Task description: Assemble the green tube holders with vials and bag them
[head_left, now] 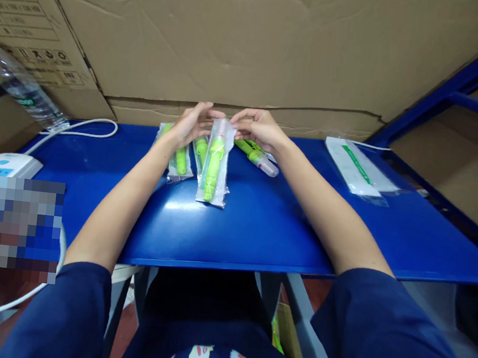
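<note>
A clear plastic bag (213, 170) with a green pen-like item inside stands between my hands at the middle of the blue table. My right hand (257, 128) pinches the bag's upper right corner, fingers closed. At its upper left is my left hand (196, 124), fingers curved and apart; whether it touches the bag is unclear. Behind and left of this bag lie another bagged green item (200, 149) and, farther left, one more (180, 160). An unbagged green item with a clear cap (262, 160) rests under my right hand.
A stack of white plastic bags (355, 165) with a green label lies at the right. At the left are a clear bottle (31, 97), a white power strip (10, 164) and a white cable (94, 134). Cardboard (245, 43) stands behind the table (232, 241).
</note>
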The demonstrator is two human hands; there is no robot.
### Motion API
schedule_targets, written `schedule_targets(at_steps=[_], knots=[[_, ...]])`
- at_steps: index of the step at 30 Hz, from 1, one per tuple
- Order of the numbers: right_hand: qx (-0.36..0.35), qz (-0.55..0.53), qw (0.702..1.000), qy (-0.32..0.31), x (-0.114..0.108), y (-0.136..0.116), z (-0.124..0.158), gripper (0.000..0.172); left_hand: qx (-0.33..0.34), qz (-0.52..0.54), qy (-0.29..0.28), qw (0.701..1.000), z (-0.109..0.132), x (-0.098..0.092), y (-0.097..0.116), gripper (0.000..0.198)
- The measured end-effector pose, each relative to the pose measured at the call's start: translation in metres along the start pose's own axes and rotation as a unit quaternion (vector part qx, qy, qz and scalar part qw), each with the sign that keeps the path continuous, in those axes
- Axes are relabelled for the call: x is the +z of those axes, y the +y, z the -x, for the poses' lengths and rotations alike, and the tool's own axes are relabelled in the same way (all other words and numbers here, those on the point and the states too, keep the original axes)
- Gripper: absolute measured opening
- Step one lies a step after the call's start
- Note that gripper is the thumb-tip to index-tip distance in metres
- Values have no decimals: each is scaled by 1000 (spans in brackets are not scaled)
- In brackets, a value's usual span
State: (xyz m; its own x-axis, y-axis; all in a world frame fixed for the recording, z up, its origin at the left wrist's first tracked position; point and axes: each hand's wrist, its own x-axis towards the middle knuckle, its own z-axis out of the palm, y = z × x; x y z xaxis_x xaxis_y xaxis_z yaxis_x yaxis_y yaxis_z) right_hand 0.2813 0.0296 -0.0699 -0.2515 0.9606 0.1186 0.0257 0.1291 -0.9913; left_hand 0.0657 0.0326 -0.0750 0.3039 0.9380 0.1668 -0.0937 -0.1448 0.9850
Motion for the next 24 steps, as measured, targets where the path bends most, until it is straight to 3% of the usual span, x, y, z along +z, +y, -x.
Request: schedule_targets(at_steps=[6, 11, 14, 19, 24], knots=[[15, -15, 999, -29, 0, -1, 0, 16, 3, -49, 36, 998, -1, 3, -2, 22], [27, -15, 998, -50, -1, -6, 2, 16, -67, -65, -37, 995, 0, -1, -3, 27], [45, 6, 997, -58, -2, -11, 4, 14, -86, -81, -46, 992, 2, 0, -2, 29], [37, 27, 997, -65, -4, -13, 4, 41, -80, -95, -44, 991, 4, 3, -1, 31], [86, 67, 984, -138, 1, -10, 9, 47, -61, -77, -55, 994, 6, 5, 1, 34]])
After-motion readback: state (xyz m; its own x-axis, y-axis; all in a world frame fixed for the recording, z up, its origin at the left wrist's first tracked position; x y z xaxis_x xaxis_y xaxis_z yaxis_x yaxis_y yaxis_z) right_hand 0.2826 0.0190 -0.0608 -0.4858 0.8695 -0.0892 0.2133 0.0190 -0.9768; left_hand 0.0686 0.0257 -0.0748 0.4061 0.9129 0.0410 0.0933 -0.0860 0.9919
